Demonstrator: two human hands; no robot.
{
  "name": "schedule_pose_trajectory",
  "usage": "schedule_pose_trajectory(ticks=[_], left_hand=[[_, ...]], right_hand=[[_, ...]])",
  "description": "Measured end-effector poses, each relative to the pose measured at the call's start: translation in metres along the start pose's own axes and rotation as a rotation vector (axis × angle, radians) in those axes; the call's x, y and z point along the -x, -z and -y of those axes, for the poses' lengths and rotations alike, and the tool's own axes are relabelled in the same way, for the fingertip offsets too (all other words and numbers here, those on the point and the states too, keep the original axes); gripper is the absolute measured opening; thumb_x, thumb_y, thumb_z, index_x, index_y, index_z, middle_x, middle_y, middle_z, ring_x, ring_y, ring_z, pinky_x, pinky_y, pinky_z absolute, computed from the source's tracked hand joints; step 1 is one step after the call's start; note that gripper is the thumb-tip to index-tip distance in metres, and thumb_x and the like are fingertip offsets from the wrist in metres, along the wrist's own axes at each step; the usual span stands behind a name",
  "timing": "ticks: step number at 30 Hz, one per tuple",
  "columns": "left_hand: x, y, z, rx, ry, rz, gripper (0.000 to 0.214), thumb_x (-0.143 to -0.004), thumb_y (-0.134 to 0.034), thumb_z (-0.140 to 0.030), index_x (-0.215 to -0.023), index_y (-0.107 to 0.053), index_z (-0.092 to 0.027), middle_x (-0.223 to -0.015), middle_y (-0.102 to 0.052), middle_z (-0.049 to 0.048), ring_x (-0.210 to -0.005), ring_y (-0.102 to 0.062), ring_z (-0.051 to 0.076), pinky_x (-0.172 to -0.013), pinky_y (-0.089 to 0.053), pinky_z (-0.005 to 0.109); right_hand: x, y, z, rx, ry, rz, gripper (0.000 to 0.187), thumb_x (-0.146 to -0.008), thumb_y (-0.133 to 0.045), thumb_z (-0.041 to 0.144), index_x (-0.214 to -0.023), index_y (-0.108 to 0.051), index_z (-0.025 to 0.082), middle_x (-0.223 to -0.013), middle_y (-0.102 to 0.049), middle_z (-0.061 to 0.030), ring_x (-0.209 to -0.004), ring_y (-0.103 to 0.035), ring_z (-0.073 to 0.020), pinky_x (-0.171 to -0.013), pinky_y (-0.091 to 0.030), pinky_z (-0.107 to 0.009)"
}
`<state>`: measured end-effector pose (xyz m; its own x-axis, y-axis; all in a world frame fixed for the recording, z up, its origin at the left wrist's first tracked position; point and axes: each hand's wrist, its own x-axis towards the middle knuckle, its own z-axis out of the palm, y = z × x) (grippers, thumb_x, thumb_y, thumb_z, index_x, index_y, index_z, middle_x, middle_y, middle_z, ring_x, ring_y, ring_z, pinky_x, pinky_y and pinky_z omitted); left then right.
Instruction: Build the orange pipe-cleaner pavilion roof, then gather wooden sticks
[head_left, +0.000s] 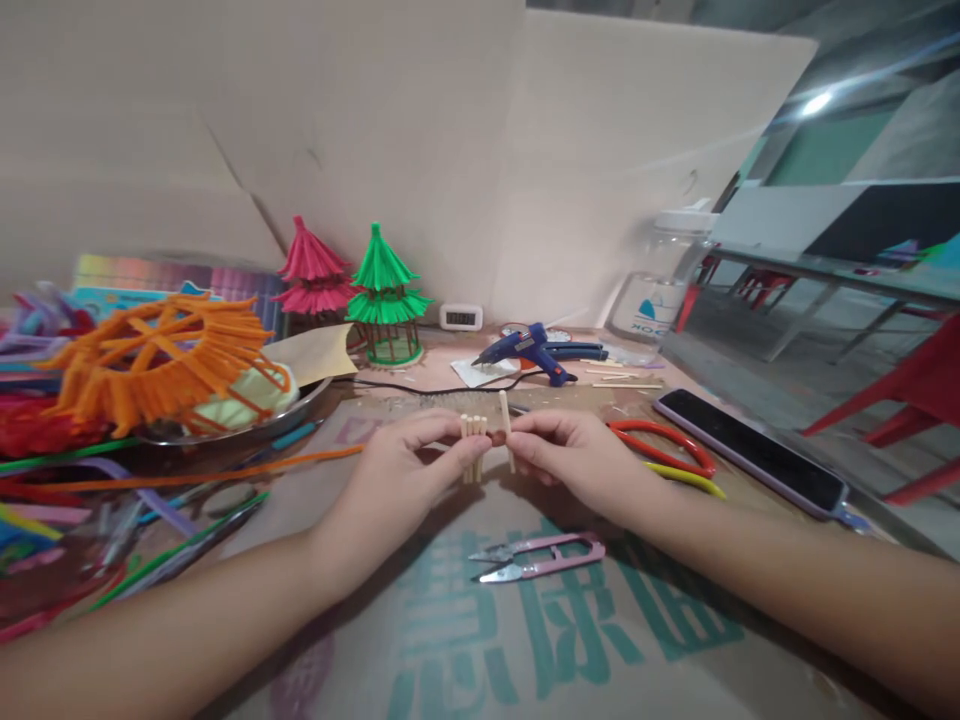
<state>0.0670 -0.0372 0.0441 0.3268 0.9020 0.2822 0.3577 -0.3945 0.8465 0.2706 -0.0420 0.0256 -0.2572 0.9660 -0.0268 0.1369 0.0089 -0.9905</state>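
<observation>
Between the thumb and fingers of my left hand (424,455) stands a small row of short wooden sticks (473,432), pale and upright side by side. My right hand (570,450) pinches a single wooden stick (504,408), also upright, a little to the right of that row and taller at the top. Both hands are close together above the printed cardboard (480,640). Pink-handled thread snips (551,556) lie below them, blades pointing left. Red-handled pliers (667,440) rest just past my right wrist.
A blue glue gun (525,347) sits behind the hands, its black cord running left. Green (384,290) and pink (307,270) pagoda models, a small clock (460,317) and a bottle (656,285) stand at the back. An orange roof piece (165,360) fills the left; a phone (750,450) lies right.
</observation>
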Motion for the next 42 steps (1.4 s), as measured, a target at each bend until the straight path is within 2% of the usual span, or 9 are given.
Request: schedule_pose_trajectory(ticks=[5,8,12,19,24,26,29,36,42], left_hand=[[-0.0003,0.0002,0.0033,-0.036,-0.051,-0.003,0.026,-0.087,-0.067,-0.036,-0.067,-0.071,-0.020,-0.073,-0.072,-0.0001,-0.072,-0.063,0.016,-0.067,-0.046,0.025],[0.0002,0.0003,0.0044,-0.047,-0.087,0.013,0.028,-0.088,-0.067,-0.035,-0.064,-0.069,-0.020,-0.068,-0.069,-0.0014,-0.069,-0.061,0.015,-0.067,-0.046,0.025],[0.0005,0.0006,0.0035,-0.033,-0.116,0.024,0.028,-0.088,-0.068,-0.034,-0.064,-0.069,-0.021,-0.068,-0.069,-0.0019,-0.067,-0.060,0.014,-0.067,-0.046,0.025],[0.0015,0.0001,0.0037,-0.004,-0.084,0.037,0.027,-0.087,-0.069,-0.035,-0.065,-0.069,-0.020,-0.067,-0.068,-0.0014,-0.067,-0.060,0.014,-0.064,-0.046,0.024],[0.0006,0.0001,0.0046,0.062,-0.003,0.098,0.026,-0.088,-0.068,-0.042,-0.078,-0.076,-0.019,-0.073,-0.074,-0.0001,-0.069,-0.063,0.016,-0.064,-0.048,0.025],[-0.0010,0.0001,0.0047,0.115,0.039,0.117,0.026,-0.088,-0.068,-0.043,-0.083,-0.077,-0.019,-0.078,-0.077,0.0007,-0.071,-0.065,0.017,-0.066,-0.050,0.026],[-0.0032,0.0007,0.0051,0.130,0.091,0.120,0.029,-0.088,-0.068,-0.046,-0.080,-0.075,-0.019,-0.077,-0.076,0.0013,-0.070,-0.065,0.017,-0.066,-0.051,0.027],[-0.0052,0.0023,0.0064,0.134,0.142,0.100,0.034,-0.089,-0.070,-0.050,-0.079,-0.074,-0.018,-0.075,-0.072,0.0004,-0.068,-0.062,0.016,-0.064,-0.048,0.026],[-0.0055,0.0018,0.0053,0.126,0.158,0.100,0.038,-0.087,-0.073,-0.054,-0.075,-0.071,-0.018,-0.069,-0.067,-0.0021,-0.063,-0.056,0.014,-0.062,-0.046,0.025]], right_hand=[[0.0050,-0.0061,0.0000,0.104,-0.031,0.059,0.021,-0.090,-0.067,0.037,-0.082,-0.072,0.018,-0.069,-0.070,-0.0008,-0.053,-0.052,-0.0102,-0.050,-0.037,-0.023],[0.0062,-0.0082,-0.0002,0.213,0.045,0.071,0.022,-0.092,-0.064,0.032,-0.077,-0.073,0.019,-0.069,-0.070,0.0001,-0.057,-0.054,-0.0110,-0.055,-0.040,-0.024],[0.0068,-0.0079,-0.0005,0.376,0.143,0.006,0.018,-0.091,-0.067,0.030,-0.079,-0.077,0.020,-0.071,-0.071,0.0012,-0.065,-0.059,-0.0133,-0.063,-0.043,-0.025],[0.0078,-0.0079,0.0020,0.443,0.162,0.018,0.018,-0.092,-0.066,0.027,-0.080,-0.077,0.020,-0.069,-0.071,0.0018,-0.066,-0.060,-0.0138,-0.063,-0.043,-0.026],[0.0080,-0.0089,0.0016,0.375,0.140,0.048,0.021,-0.092,-0.067,0.031,-0.074,-0.071,0.019,-0.065,-0.064,0.0022,-0.060,-0.055,-0.0124,-0.058,-0.041,-0.025],[0.0083,-0.0091,0.0017,0.279,0.084,0.093,0.024,-0.093,-0.064,0.032,-0.074,-0.068,0.019,-0.061,-0.059,0.0033,-0.055,-0.050,-0.0114,-0.053,-0.039,-0.024],[0.0088,-0.0089,0.0018,0.129,-0.002,0.148,0.022,-0.095,-0.060,0.034,-0.080,-0.067,0.019,-0.057,-0.053,0.0050,-0.050,-0.047,-0.0105,-0.049,-0.037,-0.023],[0.0079,-0.0063,0.0010,0.052,0.004,0.161,0.022,-0.089,-0.070,0.041,-0.088,-0.071,0.019,-0.059,-0.056,0.0047,-0.052,-0.049,-0.0102,-0.051,-0.038,-0.023],[0.0066,-0.0061,-0.0011,0.024,-0.025,0.156,0.023,-0.084,-0.076,0.040,-0.092,-0.072,0.019,-0.063,-0.061,0.0046,-0.051,-0.051,-0.0095,-0.050,-0.039,-0.023]])
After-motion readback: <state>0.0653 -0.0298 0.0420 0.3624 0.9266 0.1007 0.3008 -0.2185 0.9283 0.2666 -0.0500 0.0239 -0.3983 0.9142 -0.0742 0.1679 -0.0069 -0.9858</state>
